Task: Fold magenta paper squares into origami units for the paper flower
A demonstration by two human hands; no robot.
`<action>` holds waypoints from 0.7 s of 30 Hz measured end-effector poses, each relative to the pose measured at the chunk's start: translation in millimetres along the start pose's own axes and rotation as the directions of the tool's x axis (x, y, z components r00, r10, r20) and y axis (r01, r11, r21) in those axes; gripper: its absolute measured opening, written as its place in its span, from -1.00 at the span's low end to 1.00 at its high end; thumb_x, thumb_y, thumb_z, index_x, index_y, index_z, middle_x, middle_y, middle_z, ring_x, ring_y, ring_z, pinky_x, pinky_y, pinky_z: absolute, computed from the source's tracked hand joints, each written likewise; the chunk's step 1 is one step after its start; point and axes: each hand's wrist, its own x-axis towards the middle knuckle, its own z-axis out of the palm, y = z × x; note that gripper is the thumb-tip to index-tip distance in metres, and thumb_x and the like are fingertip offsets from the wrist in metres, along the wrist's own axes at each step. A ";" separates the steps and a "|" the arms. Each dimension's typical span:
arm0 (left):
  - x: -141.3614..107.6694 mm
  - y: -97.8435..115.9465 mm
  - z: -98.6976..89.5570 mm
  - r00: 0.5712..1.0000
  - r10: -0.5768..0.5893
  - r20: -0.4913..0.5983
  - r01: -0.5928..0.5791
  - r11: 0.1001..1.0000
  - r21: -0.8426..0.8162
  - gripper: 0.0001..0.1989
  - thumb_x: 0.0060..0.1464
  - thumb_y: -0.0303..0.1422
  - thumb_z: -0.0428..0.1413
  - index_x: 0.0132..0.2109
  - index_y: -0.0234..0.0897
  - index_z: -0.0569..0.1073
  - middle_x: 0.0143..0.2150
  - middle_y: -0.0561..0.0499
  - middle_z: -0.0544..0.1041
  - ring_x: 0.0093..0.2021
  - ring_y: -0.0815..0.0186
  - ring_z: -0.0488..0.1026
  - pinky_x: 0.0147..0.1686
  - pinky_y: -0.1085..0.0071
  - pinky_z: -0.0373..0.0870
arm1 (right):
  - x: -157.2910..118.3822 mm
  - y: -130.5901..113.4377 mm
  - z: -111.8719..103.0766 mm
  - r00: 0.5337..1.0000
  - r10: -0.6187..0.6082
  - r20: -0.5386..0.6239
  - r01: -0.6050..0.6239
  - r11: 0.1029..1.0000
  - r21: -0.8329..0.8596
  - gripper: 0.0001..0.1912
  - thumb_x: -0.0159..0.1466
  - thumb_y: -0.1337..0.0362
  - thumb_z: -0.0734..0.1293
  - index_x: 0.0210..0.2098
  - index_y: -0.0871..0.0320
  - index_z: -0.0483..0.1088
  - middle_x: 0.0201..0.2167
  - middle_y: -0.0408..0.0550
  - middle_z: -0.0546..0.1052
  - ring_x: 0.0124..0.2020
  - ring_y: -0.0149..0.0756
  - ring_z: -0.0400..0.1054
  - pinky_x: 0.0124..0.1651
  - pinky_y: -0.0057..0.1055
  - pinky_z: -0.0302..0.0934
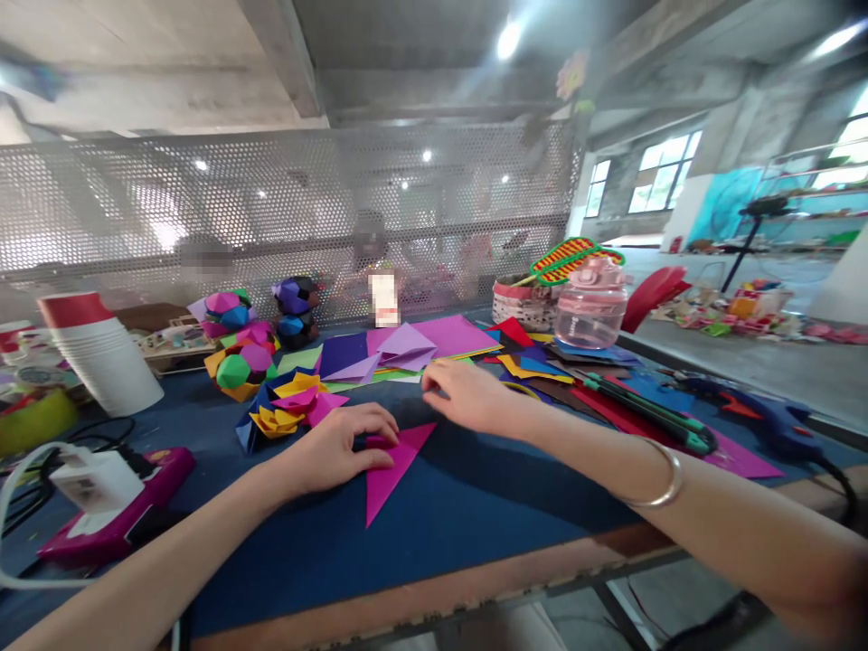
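A magenta paper triangle [400, 470], folded from a sheet, lies on the blue table in front of me. My left hand [339, 445] rests on its left side, thumb and fingertips holding it against the tabletop. Just beyond its upper right corner is my right hand [467, 395], fingers loosely curved with a gap at the thumb and nothing visible in them. Left of these, yellow and pink folded-paper pieces [288, 407] sit close to my left hand. Behind both hands lies a stack of coloured paper sheets [461, 336], with lilac folded pieces [407, 345] on top.
Paper balls [244, 366], stacked paper cups [101, 362] and a magenta power strip [128, 515] occupy the left. On the right are a clear pink bottle [591, 307], a green-black utility knife [651, 416] and a blue glue gun [752, 416]. A perforated metal screen [271, 208] rises behind.
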 end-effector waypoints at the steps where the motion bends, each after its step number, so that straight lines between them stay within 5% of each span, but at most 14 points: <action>1: 0.0 -0.4 -0.2 1.000 0.001 0.005 -0.001 1.000 -0.001 -0.86 0.23 -0.32 0.22 -0.17 -0.33 0.53 -0.04 -0.06 0.55 -0.07 0.22 0.52 -0.01 0.14 0.46 | -3.5 6.0 -8.2 0.997 0.071 0.013 -0.070 0.996 -0.060 -0.70 0.41 0.18 0.33 0.07 0.19 0.41 0.06 0.05 0.48 0.01 -0.13 0.44 0.04 -0.06 0.38; 5: 0.5 -4.8 -1.6 1.000 0.003 0.010 -0.003 1.000 -0.006 -0.87 0.23 -0.33 0.22 -0.18 -0.33 0.53 -0.04 -0.05 0.55 -0.07 0.23 0.52 -0.02 0.16 0.47 | -17.2 29.2 -28.6 0.952 0.286 0.111 -0.254 0.937 -0.239 -0.66 0.40 0.18 0.35 0.09 0.21 0.39 0.06 0.07 0.48 -0.03 -0.14 0.45 0.00 -0.10 0.40; 10: 0.2 -10.1 -2.4 1.000 -0.003 0.030 0.004 1.000 -0.011 -0.84 0.23 -0.31 0.22 -0.16 -0.34 0.53 -0.03 -0.06 0.55 -0.07 0.22 0.52 -0.01 0.14 0.47 | -21.5 37.4 -23.1 0.919 0.362 0.155 -0.316 0.913 -0.258 -0.64 0.39 0.18 0.36 0.11 0.22 0.38 0.06 0.09 0.47 -0.03 -0.14 0.46 -0.01 -0.11 0.41; 16: -1.5 -8.1 -7.2 0.997 -0.018 0.081 0.020 1.000 -0.021 -0.80 0.18 -0.28 0.27 -0.15 -0.33 0.54 0.01 -0.08 0.54 -0.03 0.20 0.51 0.01 0.12 0.47 | -18.5 40.8 -19.6 0.955 0.286 0.077 -0.283 0.958 -0.042 -0.68 0.40 0.17 0.34 0.08 0.20 0.39 -0.01 0.03 0.50 -0.12 -0.20 0.47 -0.08 -0.17 0.43; 21: -1.2 -2.4 -13.4 0.992 -0.031 0.119 0.033 0.999 -0.015 -0.70 0.02 -0.28 0.39 -0.11 -0.28 0.60 0.03 -0.09 0.56 0.02 0.17 0.52 0.05 0.23 0.42 | -14.1 26.9 -11.3 0.983 0.158 -0.098 -0.123 0.947 0.296 -0.87 0.38 0.26 0.31 -0.14 0.20 0.38 -0.40 -0.17 0.46 -0.44 -0.37 0.37 -0.33 -0.39 0.32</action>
